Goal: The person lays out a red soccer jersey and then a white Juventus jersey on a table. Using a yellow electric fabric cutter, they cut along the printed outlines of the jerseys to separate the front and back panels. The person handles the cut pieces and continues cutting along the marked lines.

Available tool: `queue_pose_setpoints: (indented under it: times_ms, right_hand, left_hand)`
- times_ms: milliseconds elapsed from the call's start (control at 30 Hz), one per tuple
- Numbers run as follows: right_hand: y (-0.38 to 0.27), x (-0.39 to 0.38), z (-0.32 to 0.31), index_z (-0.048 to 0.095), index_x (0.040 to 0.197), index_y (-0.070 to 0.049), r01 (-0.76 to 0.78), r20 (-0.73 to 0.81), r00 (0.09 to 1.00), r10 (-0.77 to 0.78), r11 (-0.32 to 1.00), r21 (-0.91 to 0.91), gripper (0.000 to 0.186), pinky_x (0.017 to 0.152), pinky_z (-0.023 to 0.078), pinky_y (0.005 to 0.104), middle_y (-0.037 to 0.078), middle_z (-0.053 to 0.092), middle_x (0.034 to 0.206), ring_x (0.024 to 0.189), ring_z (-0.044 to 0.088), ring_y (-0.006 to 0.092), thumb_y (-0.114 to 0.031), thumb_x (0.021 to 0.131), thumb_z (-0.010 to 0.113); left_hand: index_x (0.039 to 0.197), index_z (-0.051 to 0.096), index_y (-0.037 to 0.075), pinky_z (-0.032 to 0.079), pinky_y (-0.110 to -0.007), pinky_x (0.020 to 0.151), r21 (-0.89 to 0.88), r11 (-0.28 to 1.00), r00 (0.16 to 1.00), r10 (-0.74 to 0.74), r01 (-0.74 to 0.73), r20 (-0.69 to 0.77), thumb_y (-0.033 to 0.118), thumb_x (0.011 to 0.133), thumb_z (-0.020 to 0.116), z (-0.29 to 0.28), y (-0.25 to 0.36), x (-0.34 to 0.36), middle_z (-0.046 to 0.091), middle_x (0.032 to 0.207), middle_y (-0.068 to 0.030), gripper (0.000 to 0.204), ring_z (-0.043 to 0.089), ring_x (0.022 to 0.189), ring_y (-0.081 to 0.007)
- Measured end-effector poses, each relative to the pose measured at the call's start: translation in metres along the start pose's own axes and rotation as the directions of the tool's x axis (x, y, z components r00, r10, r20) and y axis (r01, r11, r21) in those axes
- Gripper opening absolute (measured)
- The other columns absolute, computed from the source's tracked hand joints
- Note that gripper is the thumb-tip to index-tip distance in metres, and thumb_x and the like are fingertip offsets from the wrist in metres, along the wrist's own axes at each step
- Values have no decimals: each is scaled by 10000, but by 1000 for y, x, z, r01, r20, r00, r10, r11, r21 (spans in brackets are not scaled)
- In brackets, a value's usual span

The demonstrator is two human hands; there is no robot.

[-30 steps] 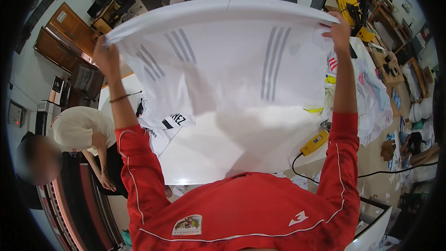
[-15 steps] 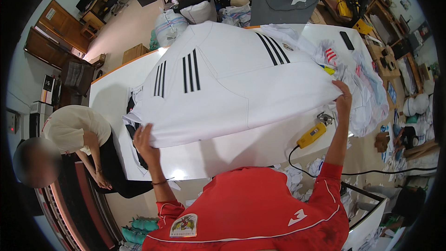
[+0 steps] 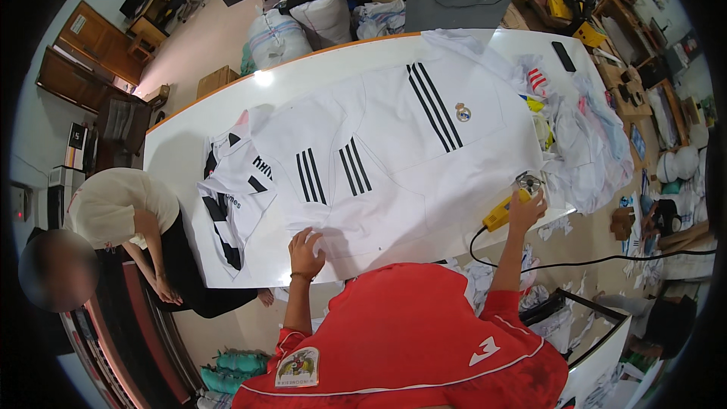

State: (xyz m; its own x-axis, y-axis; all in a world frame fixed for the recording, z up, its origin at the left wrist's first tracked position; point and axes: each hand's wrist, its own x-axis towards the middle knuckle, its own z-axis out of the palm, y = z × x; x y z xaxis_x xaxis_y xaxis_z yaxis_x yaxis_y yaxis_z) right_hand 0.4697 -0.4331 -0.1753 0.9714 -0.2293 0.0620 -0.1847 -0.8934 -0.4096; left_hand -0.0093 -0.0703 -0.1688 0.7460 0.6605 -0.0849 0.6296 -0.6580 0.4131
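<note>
Left hand [image 3: 306, 252] is pressing flat and open on the near hem of the white striped fabric [image 3: 394, 159] lying mid-frame across the surface [image 3: 178, 155], right hand [image 3: 524, 212] is gripping the yellow cutter [image 3: 506, 208]; cloth likely light, limp, best pinched at edges.

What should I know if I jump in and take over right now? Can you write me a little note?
Left hand: flat, palm down on the near edge of the white fabric.
Right hand: on the yellow corded cutting tool at the fabric's right edge.
The fabric, white with black stripes and a small crest, lies spread over the white table. A smaller striped white piece lies to its left, a heap of white scraps to its right.
Done: fabric laid out flat.
Left: cutting not yet visibly begun.
Another person stands at the table's left end.
</note>
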Motion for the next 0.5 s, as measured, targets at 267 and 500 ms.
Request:
queue_pose_setpoints:
  times_ms: [267,500]
  right_hand:
    - [65,-11,74,451,1473,64,-332,225,942,249,780,531,942,1040,545,428,240,626,1345,1175,665,344,-359,791,944]
    - [86,27,92,594,1205,96,-366,275,926,258,796,483,666,726,611,386,184,709,1077,823,718,274,-197,724,947]
  left_hand:
    - [1402,675,134,405,-541,1160,-55,995,988,74,-82,-134,285,892,830,27,15,57,574,1499,-184,554,513,1402,-412]
    - [1573,534,148,318,-606,1238,60,996,988,72,-64,-137,546,901,803,44,1,164,398,1670,-253,826,367,1520,-493]
